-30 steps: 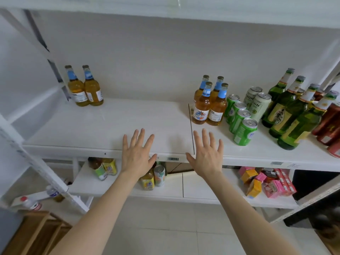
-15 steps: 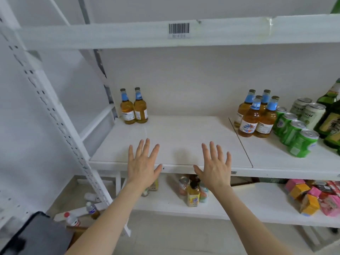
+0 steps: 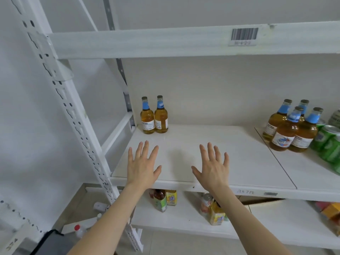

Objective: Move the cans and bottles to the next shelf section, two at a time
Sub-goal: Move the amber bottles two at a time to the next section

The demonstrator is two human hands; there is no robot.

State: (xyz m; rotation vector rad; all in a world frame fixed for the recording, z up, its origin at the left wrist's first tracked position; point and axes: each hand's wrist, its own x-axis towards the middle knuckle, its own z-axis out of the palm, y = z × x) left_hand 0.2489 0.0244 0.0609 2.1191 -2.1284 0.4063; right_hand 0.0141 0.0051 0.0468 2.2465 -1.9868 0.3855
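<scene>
Now view swung left: both hands, left hand (image 3: 142, 165) and right hand (image 3: 213, 167), splayed empty; placed pair (image 3: 154, 115) (upright) at back-left, four amber bottles (image 3: 292, 126) next.

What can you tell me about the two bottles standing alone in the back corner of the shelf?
The two bottles stand upright, side by side and about touching, at the back left corner of the white shelf, close to the wall. They look like clear glass filled with golden-amber drink. Each has a blue neck label, a dark cap still on, and a white label on its belly. Neither hand touches them; both open hands hover nearer the shelf's front edge.
</scene>
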